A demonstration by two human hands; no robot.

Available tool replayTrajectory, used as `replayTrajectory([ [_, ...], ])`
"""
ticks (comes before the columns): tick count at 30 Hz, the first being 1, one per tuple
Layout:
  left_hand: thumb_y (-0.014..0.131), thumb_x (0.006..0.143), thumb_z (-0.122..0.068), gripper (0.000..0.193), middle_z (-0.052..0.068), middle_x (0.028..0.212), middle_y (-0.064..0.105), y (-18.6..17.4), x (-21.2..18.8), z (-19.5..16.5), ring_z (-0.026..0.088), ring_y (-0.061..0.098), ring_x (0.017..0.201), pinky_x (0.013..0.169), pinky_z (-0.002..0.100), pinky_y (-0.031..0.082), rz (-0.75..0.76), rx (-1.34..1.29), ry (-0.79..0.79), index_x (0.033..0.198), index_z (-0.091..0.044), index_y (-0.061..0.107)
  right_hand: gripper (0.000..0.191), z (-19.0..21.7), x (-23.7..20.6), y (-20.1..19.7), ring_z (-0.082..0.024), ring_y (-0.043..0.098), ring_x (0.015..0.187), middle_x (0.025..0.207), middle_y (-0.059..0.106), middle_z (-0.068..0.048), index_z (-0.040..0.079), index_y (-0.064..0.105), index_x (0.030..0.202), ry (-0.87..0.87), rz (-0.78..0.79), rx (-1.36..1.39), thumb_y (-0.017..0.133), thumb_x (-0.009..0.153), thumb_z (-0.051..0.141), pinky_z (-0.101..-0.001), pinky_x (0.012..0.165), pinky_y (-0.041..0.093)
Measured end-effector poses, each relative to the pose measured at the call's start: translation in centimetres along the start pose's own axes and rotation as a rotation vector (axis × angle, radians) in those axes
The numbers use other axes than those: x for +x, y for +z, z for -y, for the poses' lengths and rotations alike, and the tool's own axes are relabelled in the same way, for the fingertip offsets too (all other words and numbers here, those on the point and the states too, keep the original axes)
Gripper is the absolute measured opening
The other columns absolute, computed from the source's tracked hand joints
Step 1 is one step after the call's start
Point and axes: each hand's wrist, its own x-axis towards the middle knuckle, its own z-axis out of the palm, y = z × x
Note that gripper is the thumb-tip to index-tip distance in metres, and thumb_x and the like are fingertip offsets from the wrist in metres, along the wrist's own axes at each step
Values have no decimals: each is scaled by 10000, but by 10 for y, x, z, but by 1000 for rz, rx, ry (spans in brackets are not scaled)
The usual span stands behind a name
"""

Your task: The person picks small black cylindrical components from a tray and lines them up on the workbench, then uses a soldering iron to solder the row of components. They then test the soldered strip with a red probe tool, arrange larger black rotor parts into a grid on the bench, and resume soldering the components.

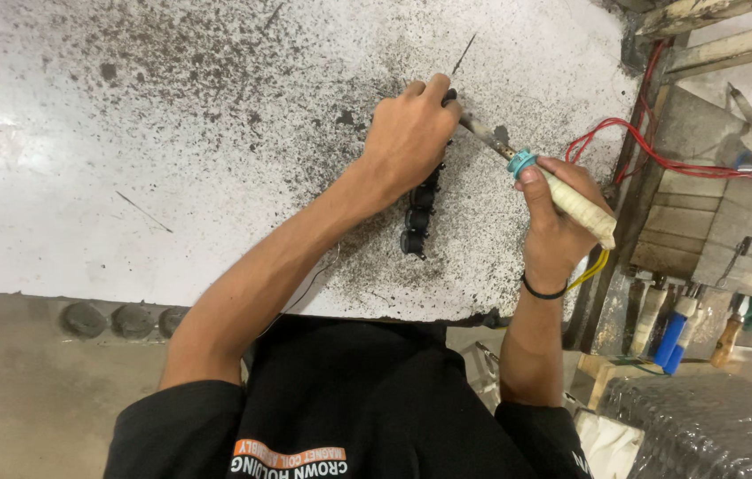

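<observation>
My left hand (409, 133) curls over the far end of a row of small black cylindrical parts (417, 217) that lies on the white, black-speckled table (127, 133). My right hand (562, 217) grips the cloth-wrapped handle of a soldering iron (518, 162) with a teal collar. The iron's dark shaft slants up-left, and its tip meets the fingertips of my left hand at the top of the row. Those fingers hide the exact contact point. A thin wire (464, 53) pokes out beyond the fingers.
Red wires (642, 146) loop at the table's right edge beside a wooden rack (704, 222). A yellow cable (593, 269) runs below my right wrist. Blue-handled tools (673, 335) and bubble wrap (704, 426) sit lower right. Dark round discs (118, 319) line the near table edge.
</observation>
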Motion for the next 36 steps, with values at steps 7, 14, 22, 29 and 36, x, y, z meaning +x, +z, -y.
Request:
replayTrajectory([
  [7, 722, 749, 16, 183, 137, 966, 627, -5, -1, -2, 296, 694, 836, 562, 402, 578, -86, -111, -18, 931, -6, 729, 177, 7, 5, -3, -184, 704, 880, 1036, 731, -157, -63, 725, 1127, -93, 59, -171, 840, 1002, -14, -266, 741, 579],
  [14, 636, 821, 54, 212, 193, 952, 650, -19, -2, 1, 324, 681, 607, 465, 442, 552, -78, -233, -81, 1029, 18, 612, 193, 4, 4, -7, -196, 718, 881, 1007, 730, -143, -74, 727, 1118, -61, 27, -79, 844, 998, 20, -284, 795, 585],
  [22, 619, 990, -44, 106, 164, 772, 707, -51, -6, 0, 355, 646, 614, 523, 498, 467, -217, -171, -94, 1090, -78, 608, 211, 14, -49, -91, -190, 718, 849, 1060, 718, -147, -80, 699, 1183, -133, -159, -67, 787, 1044, 52, -274, 774, 588],
  [29, 560, 1053, -37, 101, 131, 735, 676, -87, -26, -65, 237, 660, 618, 580, 388, 508, -148, -413, -25, 1115, -18, 638, 338, -45, -176, -213, -243, 723, 968, 1186, 683, -110, -27, 624, 1286, 153, -706, 346, 712, 1044, 191, -378, 826, 627],
  [36, 533, 938, 51, 251, 127, 796, 710, -13, -133, -180, 255, 713, 655, 589, 350, 551, 174, -554, 207, 1140, -47, 643, 419, -88, -265, -261, -291, 712, 1090, 1205, 701, -179, -34, 600, 1313, 216, -1124, 960, 667, 1021, 258, -378, 967, 612],
])
